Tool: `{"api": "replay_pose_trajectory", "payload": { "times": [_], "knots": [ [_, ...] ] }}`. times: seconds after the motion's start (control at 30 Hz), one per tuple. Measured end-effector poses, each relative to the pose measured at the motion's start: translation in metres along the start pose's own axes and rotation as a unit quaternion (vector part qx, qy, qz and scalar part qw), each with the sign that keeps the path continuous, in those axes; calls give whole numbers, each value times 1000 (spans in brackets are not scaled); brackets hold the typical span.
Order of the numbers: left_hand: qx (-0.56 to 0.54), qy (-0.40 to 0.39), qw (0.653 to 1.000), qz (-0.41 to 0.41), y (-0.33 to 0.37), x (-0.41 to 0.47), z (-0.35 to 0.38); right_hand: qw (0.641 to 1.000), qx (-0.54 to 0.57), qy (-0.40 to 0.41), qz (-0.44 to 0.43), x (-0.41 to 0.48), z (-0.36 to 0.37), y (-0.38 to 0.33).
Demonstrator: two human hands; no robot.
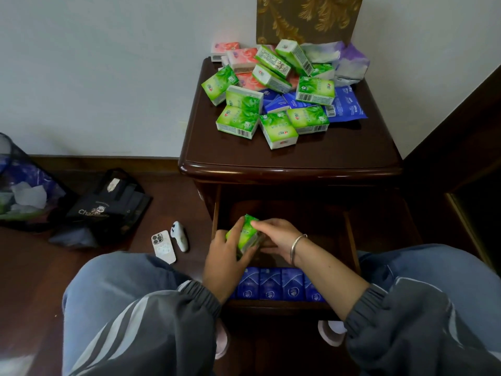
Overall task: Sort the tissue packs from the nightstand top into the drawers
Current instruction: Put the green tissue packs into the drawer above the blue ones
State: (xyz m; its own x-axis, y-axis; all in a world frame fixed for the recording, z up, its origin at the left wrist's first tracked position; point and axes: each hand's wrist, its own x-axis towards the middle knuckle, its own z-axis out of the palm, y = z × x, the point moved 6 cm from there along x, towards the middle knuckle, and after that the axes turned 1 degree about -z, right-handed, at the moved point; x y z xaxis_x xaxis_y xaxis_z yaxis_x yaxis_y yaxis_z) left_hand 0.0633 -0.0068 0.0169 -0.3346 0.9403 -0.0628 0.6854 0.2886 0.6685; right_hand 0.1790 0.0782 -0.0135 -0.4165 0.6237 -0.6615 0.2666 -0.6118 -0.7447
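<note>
Tissue pack (245,234), green: left hand (225,257) and right hand (278,237) fingers clamped round it over drawer (271,307); set snug behind blue packs (271,284).

They wear grey striped sleeves (151,329), blue jeans (113,278), pink slippers (329,333) and a silver bangle (295,246).

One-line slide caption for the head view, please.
Left hand and right hand hold a green pack in the open drawer, beyond a row of blue packs.

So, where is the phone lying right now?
In the head view the phone lies on the floor, left of the nightstand, close beside a white remote and just right of the black bag.
</note>
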Motion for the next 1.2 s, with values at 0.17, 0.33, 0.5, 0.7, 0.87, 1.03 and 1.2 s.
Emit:
{"api": "replay_pose_trajectory", "payload": {
  "times": [0.17, 0.33, 0.5, 0.7, 0.87, 1.03, 1.2],
  "knots": [
    [-37, -94, 994, -50, -15, -2, 2, 997, 43, 45, -40, 18, -12, 3],
    [-41, -97, 941, -322, -81, -1, -8, 992, 74, 92, -41, 39, -29, 19],
    [-39, -210, 906, -365, -84, -14, 17, 995, -42, 76, -39, 62, -6, 32],
    [-34, -224, 910, -347, -86, -12, 20, 968, -244, -24, -53, 85, 33, 44],
    [-44, -209, 909, -358, -86, -8, 21, 898, -425, -41, -106, 94, 51, 50],
    [-36, -205, 908, -363, -86, -8, 22, 935, -343, -22, -88, 90, 54, 60],
    [-35, -221, 904, -363, -88, -8, 23, 972, -229, -40, 15, 81, 51, 69]
  ]
}}
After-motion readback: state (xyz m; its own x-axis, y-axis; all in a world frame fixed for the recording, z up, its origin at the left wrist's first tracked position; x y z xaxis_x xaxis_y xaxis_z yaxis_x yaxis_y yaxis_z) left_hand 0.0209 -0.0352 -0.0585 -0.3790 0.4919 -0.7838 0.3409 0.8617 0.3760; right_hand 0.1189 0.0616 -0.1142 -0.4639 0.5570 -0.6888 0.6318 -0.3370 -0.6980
